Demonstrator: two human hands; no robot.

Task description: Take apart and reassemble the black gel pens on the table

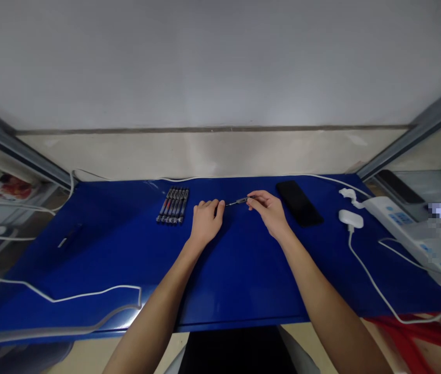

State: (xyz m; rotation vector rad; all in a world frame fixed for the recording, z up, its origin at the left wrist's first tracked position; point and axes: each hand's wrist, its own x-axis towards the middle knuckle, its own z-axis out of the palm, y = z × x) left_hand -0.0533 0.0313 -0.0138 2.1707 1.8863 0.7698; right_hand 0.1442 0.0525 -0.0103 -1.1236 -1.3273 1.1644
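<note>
Between my two hands a dark pen [240, 200] lies almost level just over the blue desk. My right hand [269, 210] pinches its thicker barrel end between thumb and fingers. The thin, dark end of the pen reaches to the thumb and forefinger of my left hand [206, 221], whose fingers are curled and closed at that end. Whether this thin end is a refill or the pen's tip is too small to tell. Left of my left hand, several similar dark pens [173, 203] lie side by side in a neat row.
A black phone [300, 203] lies right of my right hand. Further right are a white earphone case [350, 218] on a cable and a white power strip [411, 234]. White cables [88, 294] cross the blue desk [243, 280] at left. A pale wall [212, 153] stands behind.
</note>
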